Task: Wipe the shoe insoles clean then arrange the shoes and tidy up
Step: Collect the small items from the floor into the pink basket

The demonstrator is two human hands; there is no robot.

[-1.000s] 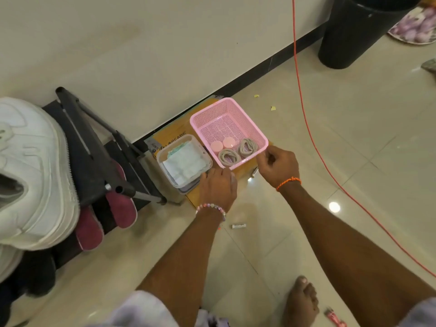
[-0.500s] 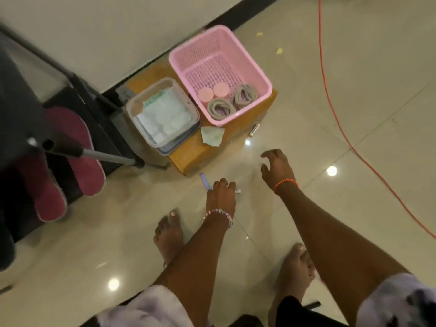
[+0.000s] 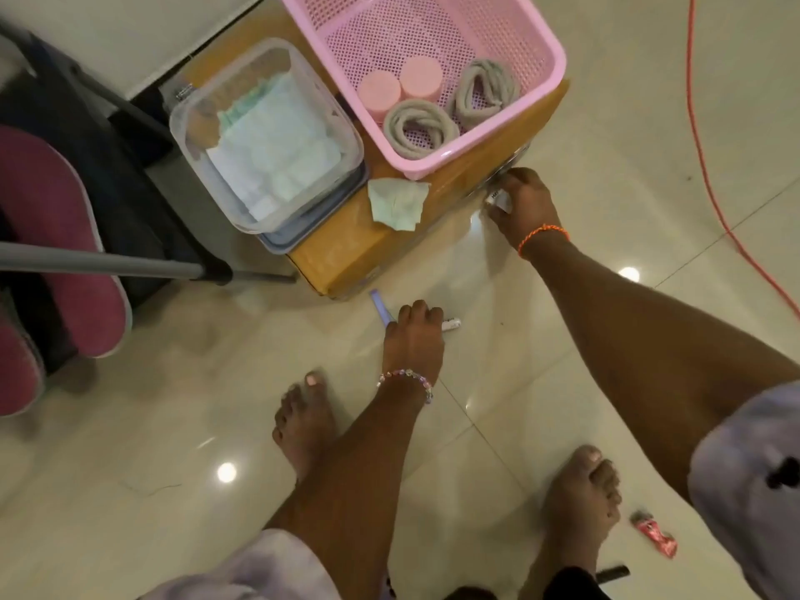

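While bent over the floor, left hand (image 3: pixel 413 335) curled around a light, stiff tube (image 3: pixel 450 324); right hand (image 3: pixel 519 205) pinching another beside the box (image 3: pixel 346 257). Small, rigid, likely slippery; best gripped mid-length.

Glossy tile floor (image 3: pixel 562 361): cardboard box (image 3: pixel 346 253), red wrapper (image 3: pixel 654 533), orange cable (image 3: pixel 710 188).

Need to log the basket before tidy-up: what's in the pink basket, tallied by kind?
Pink round lids: 2
Grey coiled laces: 2
Total in the pink basket: 4
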